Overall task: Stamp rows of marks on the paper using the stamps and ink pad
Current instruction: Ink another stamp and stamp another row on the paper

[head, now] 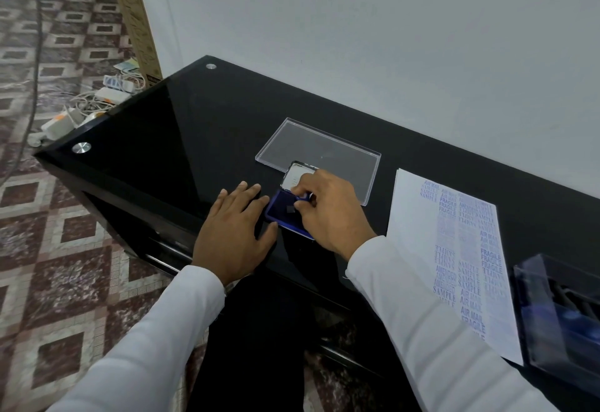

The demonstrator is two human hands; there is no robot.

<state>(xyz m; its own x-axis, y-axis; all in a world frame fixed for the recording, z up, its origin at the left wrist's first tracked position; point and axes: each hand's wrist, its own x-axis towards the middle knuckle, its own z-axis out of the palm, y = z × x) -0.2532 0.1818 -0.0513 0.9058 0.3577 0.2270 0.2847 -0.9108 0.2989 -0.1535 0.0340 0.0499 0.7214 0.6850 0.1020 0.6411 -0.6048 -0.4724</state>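
The black glass table (pixel 201 125) carries all items; it stands against a pale wall, with patterned floor tiles to the left. The paper (pixel 418 216) lies on the right part of the table, already covered with blue rows reading SAMPLE, FRAGILE and AIR MAIL. A clear plastic lid (pixel 311 148) lies flat at the far centre, and a clear stamp case (pixel 558 311) sits at the near right, just beside the paper. The ink pad (pixel 284 213), blue, with its lid hinged open toward the far side, sits at centre, near the table's front edge. The left hand (pixel 233 226) lies flat with fingers straight and spread, its fingertips touching the left edge of the pad to steady it. The right hand (pixel 328 210) is closed in a narrow pinch on a small stamp (pixel 300 196), held over the pad surface; whether the stamp face touches the ink cannot be told. The step in hand appears to be inking. To do it well, press the stamp face flat and evenly on the pad, keep the pad braced, lift straight up, then carry the stamp right to an unmarked area of the paper
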